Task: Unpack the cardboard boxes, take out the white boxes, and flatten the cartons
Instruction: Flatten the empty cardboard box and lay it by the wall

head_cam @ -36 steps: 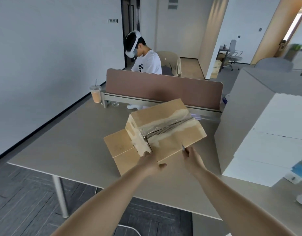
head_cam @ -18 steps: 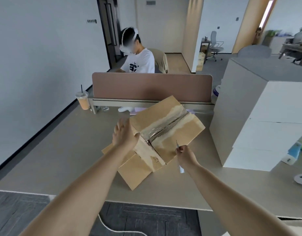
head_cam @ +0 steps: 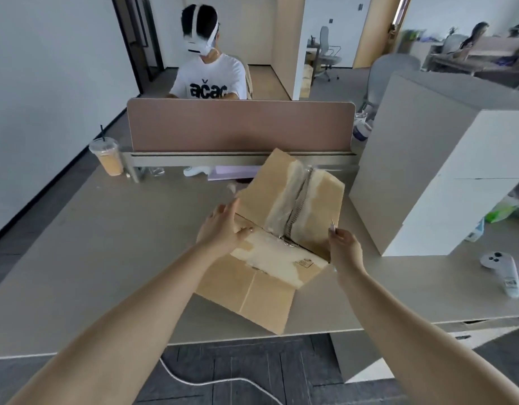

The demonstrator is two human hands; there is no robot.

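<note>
A brown cardboard carton (head_cam: 284, 211) lies on the beige table (head_cam: 106, 252), tilted, its taped seam facing up and its lower flaps spread toward me. My left hand (head_cam: 223, 229) grips the carton's left edge, thumb on the torn near end flap. My right hand (head_cam: 344, 244) is at the carton's right near corner, fingers closed on a small thin blade (head_cam: 333, 227) that points up. A tall stack of white boxes (head_cam: 445, 182) stands on the table to the right.
An iced drink cup (head_cam: 106, 156) stands at the back left by a brown desk divider (head_cam: 240, 125). A person in a headset sits behind the divider. A white controller (head_cam: 503, 267) lies at the right. A white cable (head_cam: 211, 381) runs across the floor below the table edge.
My left hand moved from the carton's near corner up onto its left edge. The carton has turned so that its seam runs away from me. The head view shifted closer and to the right.
</note>
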